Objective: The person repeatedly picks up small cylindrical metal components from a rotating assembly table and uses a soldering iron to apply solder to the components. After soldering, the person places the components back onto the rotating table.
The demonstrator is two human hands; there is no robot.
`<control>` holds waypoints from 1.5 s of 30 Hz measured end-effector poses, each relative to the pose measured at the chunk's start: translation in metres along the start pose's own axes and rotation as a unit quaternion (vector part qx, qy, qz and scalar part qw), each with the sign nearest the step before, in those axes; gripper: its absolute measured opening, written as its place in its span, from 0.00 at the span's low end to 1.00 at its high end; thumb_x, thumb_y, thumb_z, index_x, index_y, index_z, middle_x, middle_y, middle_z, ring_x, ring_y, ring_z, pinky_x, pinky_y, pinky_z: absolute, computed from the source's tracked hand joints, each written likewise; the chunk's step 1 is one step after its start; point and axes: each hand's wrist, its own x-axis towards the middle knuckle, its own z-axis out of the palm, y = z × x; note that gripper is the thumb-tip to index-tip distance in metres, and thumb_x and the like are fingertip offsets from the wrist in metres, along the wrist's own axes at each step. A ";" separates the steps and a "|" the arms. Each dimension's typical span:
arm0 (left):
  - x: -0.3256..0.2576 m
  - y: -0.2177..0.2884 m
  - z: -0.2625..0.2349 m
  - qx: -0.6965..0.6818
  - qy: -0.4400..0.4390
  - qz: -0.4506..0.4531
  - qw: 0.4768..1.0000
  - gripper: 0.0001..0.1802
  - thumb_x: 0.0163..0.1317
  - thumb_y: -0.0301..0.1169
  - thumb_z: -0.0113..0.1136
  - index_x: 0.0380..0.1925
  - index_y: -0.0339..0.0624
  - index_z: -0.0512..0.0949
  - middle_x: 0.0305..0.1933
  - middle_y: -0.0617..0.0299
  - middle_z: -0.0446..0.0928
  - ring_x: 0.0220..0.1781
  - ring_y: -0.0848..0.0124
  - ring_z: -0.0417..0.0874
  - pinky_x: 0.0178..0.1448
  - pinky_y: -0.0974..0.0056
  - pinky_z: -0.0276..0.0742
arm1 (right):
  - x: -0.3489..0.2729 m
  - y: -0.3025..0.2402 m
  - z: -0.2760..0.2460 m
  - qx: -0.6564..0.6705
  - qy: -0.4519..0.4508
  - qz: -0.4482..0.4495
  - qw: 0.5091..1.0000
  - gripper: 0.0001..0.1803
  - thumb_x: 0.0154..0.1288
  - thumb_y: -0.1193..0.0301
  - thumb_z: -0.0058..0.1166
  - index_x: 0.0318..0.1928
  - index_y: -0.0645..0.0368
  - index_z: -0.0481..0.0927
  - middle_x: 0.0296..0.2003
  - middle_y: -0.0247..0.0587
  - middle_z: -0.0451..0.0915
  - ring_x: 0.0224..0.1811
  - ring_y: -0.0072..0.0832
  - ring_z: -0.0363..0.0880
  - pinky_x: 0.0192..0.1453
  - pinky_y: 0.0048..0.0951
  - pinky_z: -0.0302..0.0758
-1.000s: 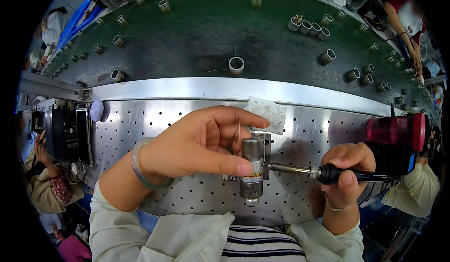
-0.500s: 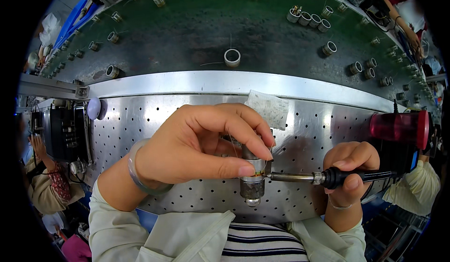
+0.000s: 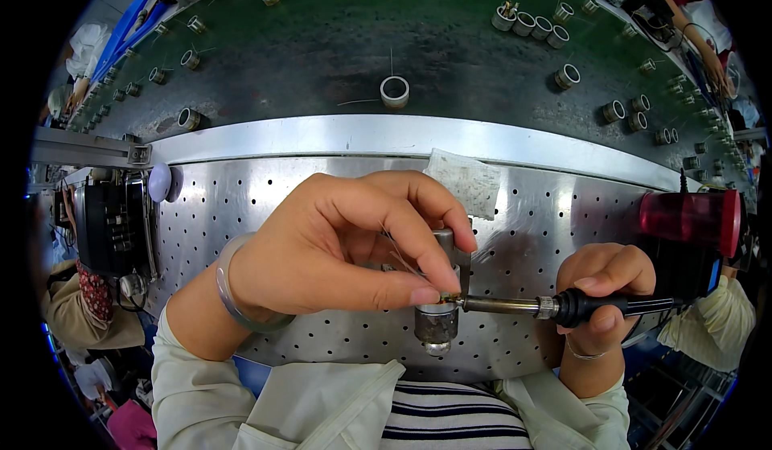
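My left hand (image 3: 346, 245) is closed in a pinch, thumb and index finger pressed together on thin wires (image 3: 400, 254) that rise beside the fingers. A tiny part with bits of colour shows at the fingertips, too small to name. Just below them stands a short metal cylinder (image 3: 437, 321) with a rounded shiny end toward me. A grey metal piece (image 3: 444, 241) shows behind the index finger, mostly hidden. My right hand (image 3: 607, 289) grips the black handle of a soldering iron (image 3: 503, 305), held level. Its tip points left and meets the spot at my left fingertips.
Beneath my hands lies a perforated metal plate (image 3: 217, 201), with a grey-white pad (image 3: 466, 183) toward its far side. Beyond a metal rail (image 3: 338, 138), a green belt (image 3: 305, 56) carries several metal rings (image 3: 394, 92). A red container (image 3: 691, 221) stands right; other people work at both sides.
My left thumb and index finger have closed together lower, over the metal cylinder's top, and the grey piece behind shows more. The soldering iron has barely moved; its tip stays at the fingertips.
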 end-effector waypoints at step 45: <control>0.010 0.002 0.002 -0.097 -0.014 -0.088 0.991 0.30 0.51 0.15 0.61 0.56 0.22 0.66 0.44 0.37 0.77 0.40 0.71 0.82 0.36 0.79 0.77 | 0.001 -0.007 -0.012 -0.083 -0.067 -0.028 0.994 0.14 0.48 0.77 0.67 0.34 0.68 0.75 0.19 0.42 0.76 0.14 0.26 0.70 0.18 0.23 0.66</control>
